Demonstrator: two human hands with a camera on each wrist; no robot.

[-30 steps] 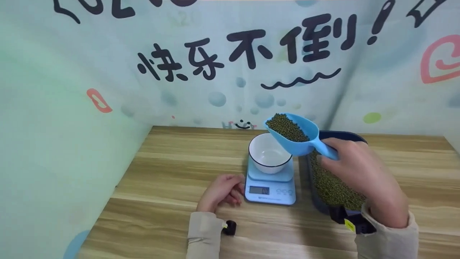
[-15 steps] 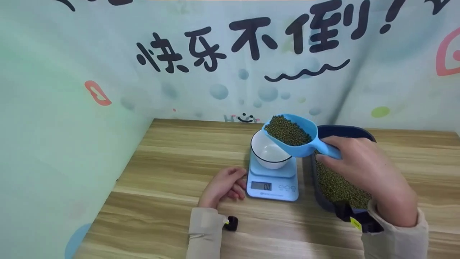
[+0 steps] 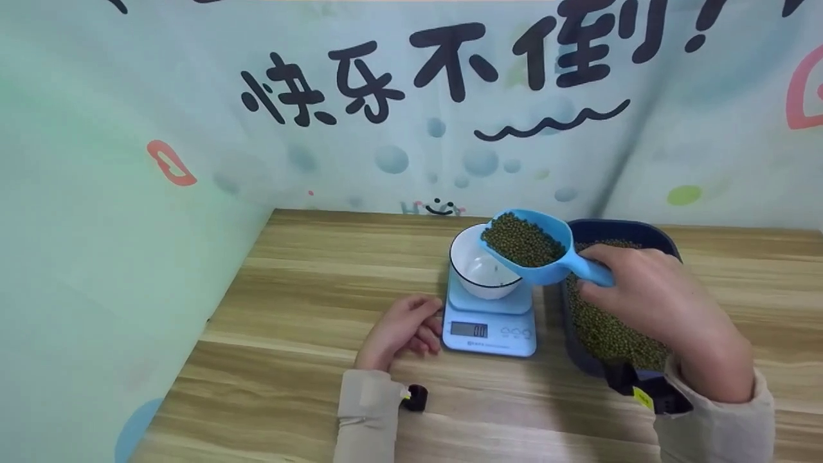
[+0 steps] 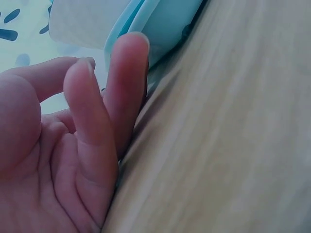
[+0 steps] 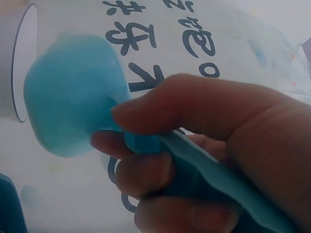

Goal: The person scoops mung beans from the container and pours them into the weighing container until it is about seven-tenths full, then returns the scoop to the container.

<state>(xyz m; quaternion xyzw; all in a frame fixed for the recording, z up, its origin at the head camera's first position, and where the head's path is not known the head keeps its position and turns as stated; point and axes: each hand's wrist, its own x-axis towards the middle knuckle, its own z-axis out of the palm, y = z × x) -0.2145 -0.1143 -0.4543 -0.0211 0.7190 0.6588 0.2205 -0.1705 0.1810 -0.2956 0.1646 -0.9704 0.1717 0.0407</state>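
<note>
My right hand (image 3: 662, 308) grips the handle of a light blue scoop (image 3: 558, 270) heaped with small green beans (image 3: 524, 241). The scoop's lip hangs over the right side of a white, dark-rimmed bowl (image 3: 469, 260). A few dark specks show in the bowl near the lip. Beneath the bowl is a pale blue digital kitchen scale (image 3: 488, 347), whose display (image 3: 469, 330) seems to read zero. On the table at the scale's left edge rests my left hand (image 3: 398, 328), fingers loosely bent and holding nothing; in the left wrist view its fingertips (image 4: 127, 53) are close to the scale.
A dark blue bin (image 3: 578, 363) of green beans stands right of the scale, partly under my right hand and forearm. A printed cloth backdrop (image 3: 373, 180) rises behind the wooden table (image 3: 289, 289) and along its left side.
The camera view has shifted slightly, moving the scene up. The scoop has moved a little right and lower relative to the bowl, and a few dark specks now show in the bowl. The left hand stays put.
</note>
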